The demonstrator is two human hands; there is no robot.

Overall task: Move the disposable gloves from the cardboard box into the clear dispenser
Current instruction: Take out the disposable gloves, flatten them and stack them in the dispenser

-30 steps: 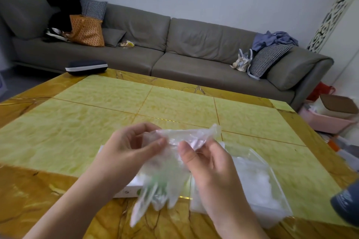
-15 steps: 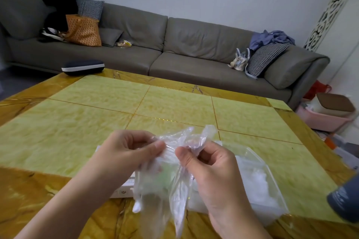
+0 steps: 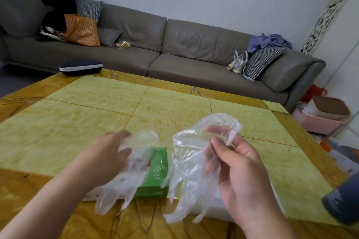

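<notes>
My left hand (image 3: pixel 105 158) grips one thin clear disposable glove (image 3: pixel 124 180) that hangs blurred over the green cardboard glove box (image 3: pixel 157 172) on the table. My right hand (image 3: pixel 240 170) pinches a second clear glove (image 3: pixel 191 163) by its cuff, fingers dangling toward the table's near edge. The two gloves hang apart with a gap between them. The clear dispenser (image 3: pixel 219 209) lies mostly hidden behind my right hand and the glove; only a pale strip of its near wall shows.
The yellow-green tiled table (image 3: pixel 136 112) stretches ahead. A dark case (image 3: pixel 80 67) sits at its far left edge. A grey sofa (image 3: pixel 174 50) with bags and cushions runs behind. A dark cylinder (image 3: pixel 343 202) juts in at lower right; pink bins (image 3: pixel 318 120) stand beyond.
The clump of gloves held between both hands has been pulled into two separate gloves. My left hand moved left, my right hand moved right and up, uncovering the green box.
</notes>
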